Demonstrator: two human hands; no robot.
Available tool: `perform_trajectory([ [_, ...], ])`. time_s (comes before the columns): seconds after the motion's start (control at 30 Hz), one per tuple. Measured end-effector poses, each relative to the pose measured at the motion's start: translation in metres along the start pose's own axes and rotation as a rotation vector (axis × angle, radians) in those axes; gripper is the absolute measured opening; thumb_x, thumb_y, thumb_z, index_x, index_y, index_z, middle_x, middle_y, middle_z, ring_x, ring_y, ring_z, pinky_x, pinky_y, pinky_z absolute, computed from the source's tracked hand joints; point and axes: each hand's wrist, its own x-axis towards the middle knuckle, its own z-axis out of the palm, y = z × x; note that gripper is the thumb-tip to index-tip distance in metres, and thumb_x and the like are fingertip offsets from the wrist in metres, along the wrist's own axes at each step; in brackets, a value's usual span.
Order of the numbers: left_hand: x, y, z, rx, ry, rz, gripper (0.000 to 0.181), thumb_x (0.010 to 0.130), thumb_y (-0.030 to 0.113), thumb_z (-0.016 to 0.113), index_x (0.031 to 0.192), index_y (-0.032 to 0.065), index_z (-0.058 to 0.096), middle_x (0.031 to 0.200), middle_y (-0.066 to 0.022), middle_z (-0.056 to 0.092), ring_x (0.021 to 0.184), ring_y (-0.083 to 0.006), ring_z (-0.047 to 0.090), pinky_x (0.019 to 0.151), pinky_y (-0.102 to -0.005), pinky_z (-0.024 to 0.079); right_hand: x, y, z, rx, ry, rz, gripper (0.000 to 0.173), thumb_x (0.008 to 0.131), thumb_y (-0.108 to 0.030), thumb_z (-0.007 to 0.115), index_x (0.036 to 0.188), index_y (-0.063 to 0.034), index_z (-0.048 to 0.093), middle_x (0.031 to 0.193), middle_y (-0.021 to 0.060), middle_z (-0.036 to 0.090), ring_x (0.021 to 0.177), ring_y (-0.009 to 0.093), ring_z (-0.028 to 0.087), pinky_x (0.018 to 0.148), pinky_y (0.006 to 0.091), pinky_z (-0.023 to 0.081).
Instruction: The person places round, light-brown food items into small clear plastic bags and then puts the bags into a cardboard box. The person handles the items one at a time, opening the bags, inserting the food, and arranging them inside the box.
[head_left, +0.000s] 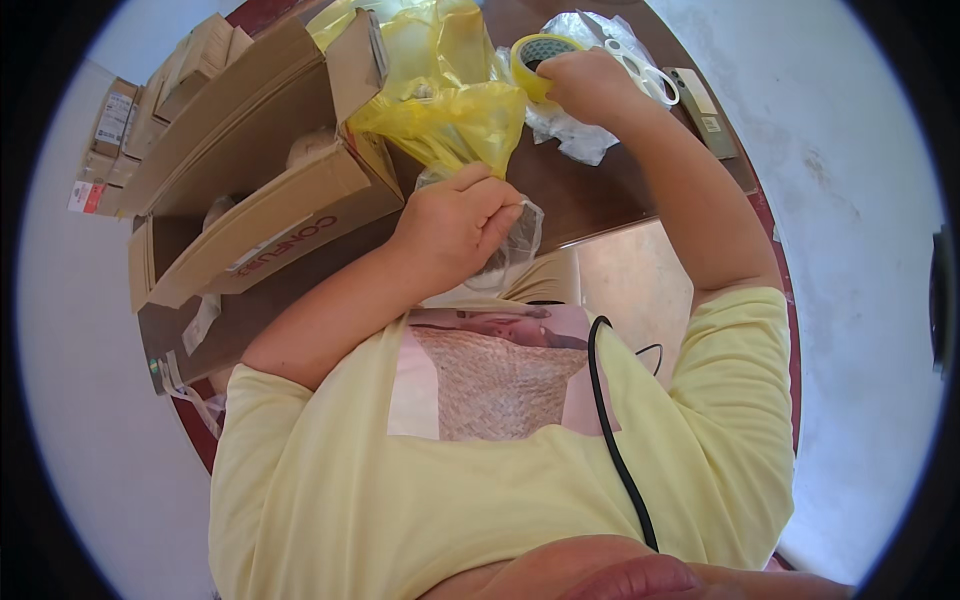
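Observation:
My left hand (457, 225) is closed around the bunched neck of a yellow plastic bag (442, 124), just in front of my body. A loose piece of clear plastic (525, 232) sticks out below the same fist; whether it belongs to another bag I cannot tell. Farther off, my right hand (589, 88) grips the edge of a roll of yellowish packing tape (531, 82), fingertips at the core. Under and beside the roll lies crumpled clear plastic film (574, 139). White-handled scissors (637, 71) rest on that film, close to my right hand.
An open cardboard box (292, 225) with red lettering stands at the left, with wrapped items (309, 146) inside. Smaller cartons (172, 82) are stacked behind it. A phone (701, 112) lies near the right edge of the dark table (600, 199). A black cable (615, 435) hangs down my shirt.

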Motion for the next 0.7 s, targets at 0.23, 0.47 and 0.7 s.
perform_trajectory([
  [0.23, -0.001, -0.001, 0.000, -0.009, -0.030, 0.013, 0.006, 0.082, 0.004, 0.064, 0.087, 0.0030, 0.061, 0.076, -0.0112, 0.056, 0.066, -0.0276, 0.057, 0.060, -0.0331, 0.047, -0.003, -0.008, -0.007, -0.029, -0.007, -0.034, 0.021, 0.079, -0.018, 0.061, 0.098, -0.0092, 0.064, 0.093, 0.0084, 0.066, 0.087, 0.028, 0.064, 0.077, 0.0401, 0.050],
  [0.47, 0.001, -0.003, 0.003, 0.003, -0.057, 0.019, 0.006, 0.082, 0.006, 0.063, 0.087, 0.0035, 0.061, 0.076, -0.0110, 0.056, 0.068, -0.0284, 0.058, 0.060, -0.0343, 0.048, -0.005, -0.014, -0.012, -0.036, 0.039, 0.024, 0.023, 0.080, -0.019, 0.060, 0.101, -0.0101, 0.064, 0.090, 0.0101, 0.067, 0.086, 0.030, 0.064, 0.076, 0.0420, 0.049],
  [0.7, 0.002, -0.008, 0.008, 0.012, -0.123, -0.004, 0.007, 0.082, 0.011, 0.063, 0.086, 0.0057, 0.060, 0.078, -0.0101, 0.056, 0.070, -0.0299, 0.059, 0.061, -0.0363, 0.049, -0.008, -0.006, -0.013, 0.189, 0.064, 0.145, 0.029, 0.082, -0.022, 0.060, 0.109, -0.0121, 0.063, 0.094, 0.0131, 0.066, 0.087, 0.032, 0.063, 0.078, 0.0420, 0.049],
])
